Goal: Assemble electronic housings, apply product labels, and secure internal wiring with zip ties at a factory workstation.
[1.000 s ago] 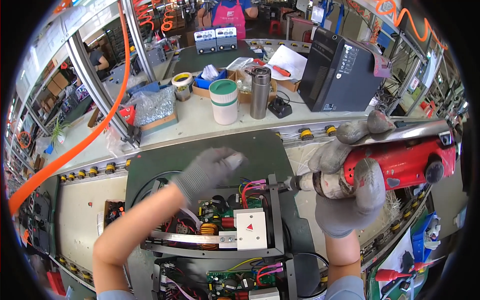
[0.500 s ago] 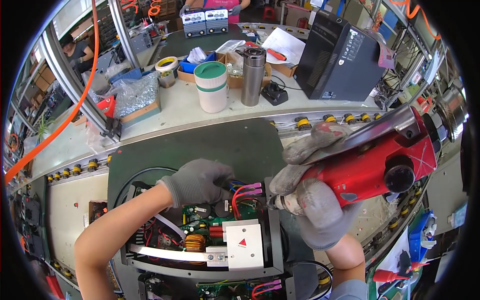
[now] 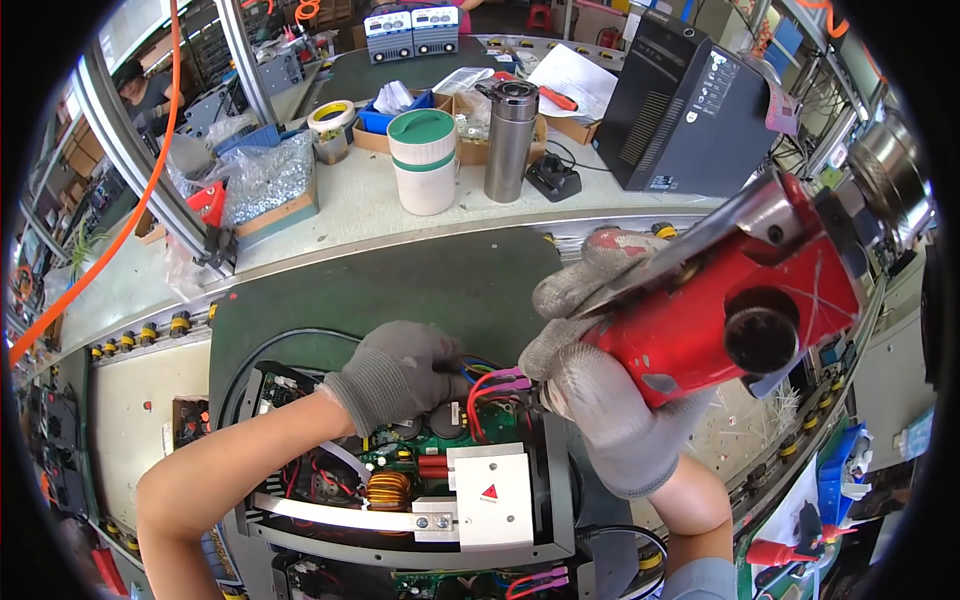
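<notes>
An open metal-cased electrical unit (image 3: 553, 480) lies before me. Its green circuit board (image 3: 440, 438), copper coil (image 3: 388, 490) and white cover plate (image 3: 510, 515) show. My left hand (image 3: 400, 372), in a grey glove, reaches over the board with fingers curled beside thin blue and yellow wires (image 3: 482, 362); what is in its fingertips is hidden. My gloved right hand (image 3: 630, 425) is wrapped round a red air tool (image 3: 680, 330) with a steel lever (image 3: 690, 245). The tool's nose points at the case's right side, near red wires with purple connectors (image 3: 515, 380); its tip is hidden.
Beneath the unit lies a dark green board (image 3: 400, 270). A second open unit (image 3: 420, 583) sits nearest me. Beyond stand a white tub with a green lid (image 3: 423, 165), a steel flask (image 3: 510, 145) and a black computer tower (image 3: 665, 110). An orange hose (image 3: 165, 150) hangs at left.
My right hand and the air tool have moved left and slightly lower, closer to the purple connectors. My left hand stays nearly in place over the board.
</notes>
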Tool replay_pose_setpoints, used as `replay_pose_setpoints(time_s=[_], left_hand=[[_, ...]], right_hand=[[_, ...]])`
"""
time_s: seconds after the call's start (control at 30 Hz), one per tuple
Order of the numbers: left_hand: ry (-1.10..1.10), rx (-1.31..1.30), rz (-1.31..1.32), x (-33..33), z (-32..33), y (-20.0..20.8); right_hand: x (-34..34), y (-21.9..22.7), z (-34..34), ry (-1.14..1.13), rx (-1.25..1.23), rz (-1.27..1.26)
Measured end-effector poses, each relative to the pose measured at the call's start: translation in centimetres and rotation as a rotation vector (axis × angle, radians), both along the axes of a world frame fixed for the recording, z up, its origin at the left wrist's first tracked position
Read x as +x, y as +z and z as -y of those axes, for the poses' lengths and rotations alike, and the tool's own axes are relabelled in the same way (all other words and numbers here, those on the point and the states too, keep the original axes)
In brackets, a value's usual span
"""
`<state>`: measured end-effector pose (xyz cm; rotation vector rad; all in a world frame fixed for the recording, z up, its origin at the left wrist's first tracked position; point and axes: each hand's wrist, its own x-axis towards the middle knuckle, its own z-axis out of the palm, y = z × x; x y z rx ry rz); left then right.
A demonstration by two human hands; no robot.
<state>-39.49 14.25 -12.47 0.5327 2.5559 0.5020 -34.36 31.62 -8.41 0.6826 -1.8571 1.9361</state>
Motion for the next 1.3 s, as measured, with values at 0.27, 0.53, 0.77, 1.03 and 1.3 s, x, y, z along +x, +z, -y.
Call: replay_pose_setpoints(time_s=[0.27,0.53,0.77,1.03,1.3], left_hand=[[-0.063,-0.033,-0.070,-0.1,0.2,-0.7],[-0.071,0.049,-0.136,0.0,0.5,-1.3],[-0.029,0.232,-0.087,0.1,0.9,-1.9],[-0.040,0.224,-0.134,0.0,1.1,-2.7],[-0.053,0.412,-0.254,-0.3,1.4,-5.1]], right_hand=[[0.4,0.4,1.3,0.014,-0.190,0.284],[-1.3,-1.8,1.2,-0.072,-0.092,0.037],[-1.4,-2.0,1.3,-0.086,0.014,-0.015],[-1.2,-1.9,0.9,-0.115,0.098,0.056],[-1.8,-1.8,1.9,-0.024,0.196,-0.072]])
